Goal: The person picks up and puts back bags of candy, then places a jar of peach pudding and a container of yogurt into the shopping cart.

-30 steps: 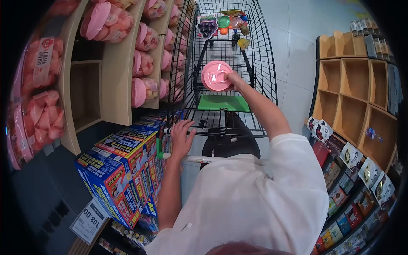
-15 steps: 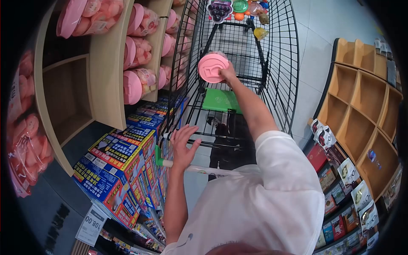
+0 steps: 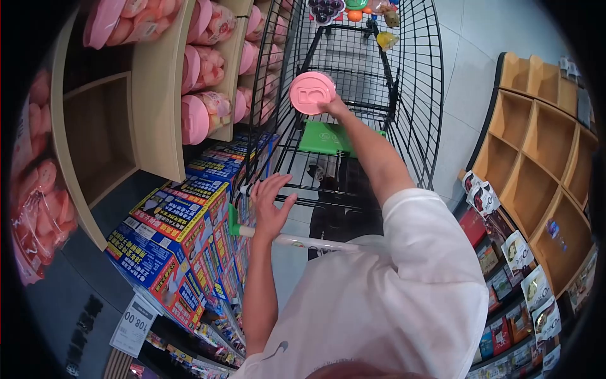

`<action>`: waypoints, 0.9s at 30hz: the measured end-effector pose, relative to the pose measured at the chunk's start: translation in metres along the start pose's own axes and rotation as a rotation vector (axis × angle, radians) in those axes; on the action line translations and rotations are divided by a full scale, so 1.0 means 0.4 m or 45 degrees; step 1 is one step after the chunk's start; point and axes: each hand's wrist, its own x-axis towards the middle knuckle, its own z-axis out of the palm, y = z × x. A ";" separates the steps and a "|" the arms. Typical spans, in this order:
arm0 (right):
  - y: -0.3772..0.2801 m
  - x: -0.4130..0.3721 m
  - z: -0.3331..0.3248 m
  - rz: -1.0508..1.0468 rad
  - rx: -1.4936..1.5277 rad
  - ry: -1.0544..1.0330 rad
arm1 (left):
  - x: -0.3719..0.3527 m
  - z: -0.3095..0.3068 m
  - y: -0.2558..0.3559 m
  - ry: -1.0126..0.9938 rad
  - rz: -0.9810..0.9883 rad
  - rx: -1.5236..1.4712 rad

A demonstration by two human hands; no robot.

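My right hand [image 3: 334, 108] is closed on the edge of a jar with a round pink lid [image 3: 310, 93], held over the shopping cart [image 3: 413, 101]; its body is mostly hidden under the lid. My left hand [image 3: 271, 205] has its fingers apart, holds nothing, and hovers by the cart's handle bar [image 3: 303, 242] near its green end piece [image 3: 234, 221]. A green panel [image 3: 326, 138] lies across the near part of the cart. At the far end of the cart are a pack of dark round fruit [image 3: 325, 11] and a yellow item [image 3: 386, 41].
Pink-lidded jars [image 3: 205, 114] fill the wooden shelves on the left. Below them stand stacked blue and yellow boxes [image 3: 167, 240] with a price tag [image 3: 134, 325]. A wooden rack [image 3: 527, 136] and hanging packets [image 3: 519, 252] stand on the right.
The jar in my right hand has shifted slightly up and left, and its lid faces me more squarely. My left hand has risen a little; its fingers stay apart.
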 end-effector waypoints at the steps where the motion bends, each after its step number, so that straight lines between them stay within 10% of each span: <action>1: -0.014 -0.020 -0.043 -0.033 -0.430 -0.162 | 0.001 0.001 0.000 0.009 0.001 -0.001; 4: -0.104 -0.106 -0.091 0.199 -1.256 -0.397 | 0.003 0.005 -0.004 0.005 0.035 0.020; 27: -0.390 -0.759 -0.050 -0.130 -1.401 -0.803 | 0.002 0.062 -0.085 0.253 0.224 0.071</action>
